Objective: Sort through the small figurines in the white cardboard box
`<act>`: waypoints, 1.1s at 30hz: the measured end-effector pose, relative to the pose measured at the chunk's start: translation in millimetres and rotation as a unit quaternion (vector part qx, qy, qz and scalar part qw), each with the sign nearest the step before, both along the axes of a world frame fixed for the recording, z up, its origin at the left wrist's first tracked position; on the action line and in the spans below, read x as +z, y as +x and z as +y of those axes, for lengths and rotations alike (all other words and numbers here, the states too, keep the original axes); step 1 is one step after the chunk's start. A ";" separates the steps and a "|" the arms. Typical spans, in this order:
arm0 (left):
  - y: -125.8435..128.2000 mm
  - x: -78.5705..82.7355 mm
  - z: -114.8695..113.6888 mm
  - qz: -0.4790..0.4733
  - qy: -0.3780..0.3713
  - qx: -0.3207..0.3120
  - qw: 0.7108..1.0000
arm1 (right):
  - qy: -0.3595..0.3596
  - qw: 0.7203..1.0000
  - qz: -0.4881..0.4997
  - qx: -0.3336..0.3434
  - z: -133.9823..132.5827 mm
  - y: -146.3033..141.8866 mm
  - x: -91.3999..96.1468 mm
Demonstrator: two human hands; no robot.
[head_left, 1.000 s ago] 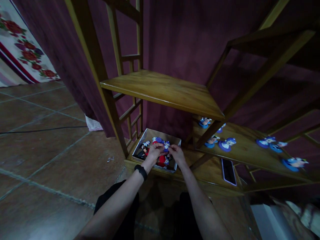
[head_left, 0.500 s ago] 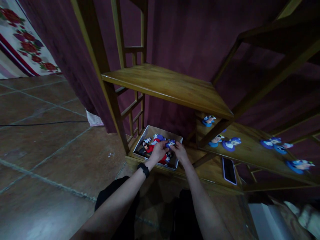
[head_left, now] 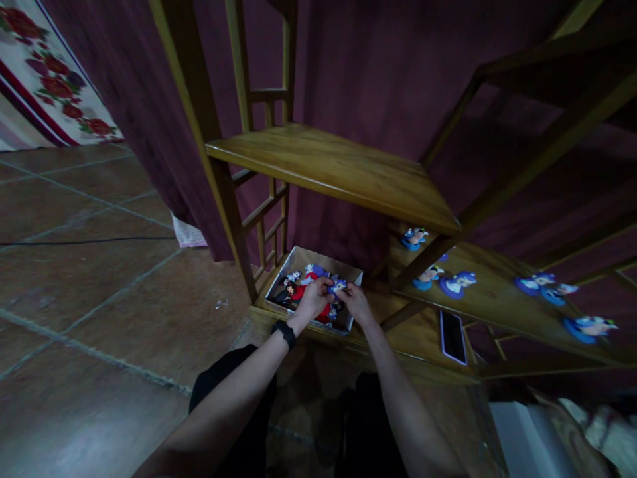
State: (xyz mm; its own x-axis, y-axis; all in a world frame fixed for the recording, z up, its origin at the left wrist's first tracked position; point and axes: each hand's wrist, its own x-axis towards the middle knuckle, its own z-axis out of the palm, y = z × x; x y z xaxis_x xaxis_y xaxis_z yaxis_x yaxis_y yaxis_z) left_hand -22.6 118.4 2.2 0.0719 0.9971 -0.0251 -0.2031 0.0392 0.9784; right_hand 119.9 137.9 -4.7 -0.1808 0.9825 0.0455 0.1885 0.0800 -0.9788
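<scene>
Both hands meet over an open cardboard box (head_left: 304, 255) on the lowest wooden shelf. My left hand (head_left: 312, 299), a black band on its wrist, and my right hand (head_left: 354, 302) are both closed on a small blue and white figurine (head_left: 338, 286) between them. Under the hands the box holds several more small figurines (head_left: 295, 287) in red, blue and black.
A wooden shelf unit (head_left: 338, 169) stands against a dark red curtain. Several blue figurines (head_left: 456, 283) sit on the middle shelf to the right. A phone (head_left: 452, 336) lies on the lowest shelf. Tiled floor (head_left: 99, 292) with a black cable extends left.
The hands have stayed together over the box. They now hold the blue and white figurine a little higher and more visibly between the fingers. The camera has shifted slightly.
</scene>
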 end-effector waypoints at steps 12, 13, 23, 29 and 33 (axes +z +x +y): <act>-2.1 9.9 0.6 -0.020 -0.004 -0.005 1.000 | -0.055 0.995 0.077 -0.037 -3.4 -2.1 3.1; -1.5 9.7 0.1 -0.025 -0.009 -0.005 1.000 | -0.059 0.995 0.075 -0.039 -3.0 -2.1 2.5; 0.8 -3.2 -0.3 0.017 -0.012 0.031 0.999 | -0.038 0.998 0.042 -0.026 -1.7 -3.1 -8.9; -0.9 1.3 -0.2 0.093 0.035 0.050 0.994 | -0.063 0.995 0.066 -0.030 -3.6 -4.6 -3.6; -4.3 7.8 -0.4 0.204 0.093 0.065 0.972 | -0.074 0.993 0.093 -0.001 -5.3 -5.5 0.9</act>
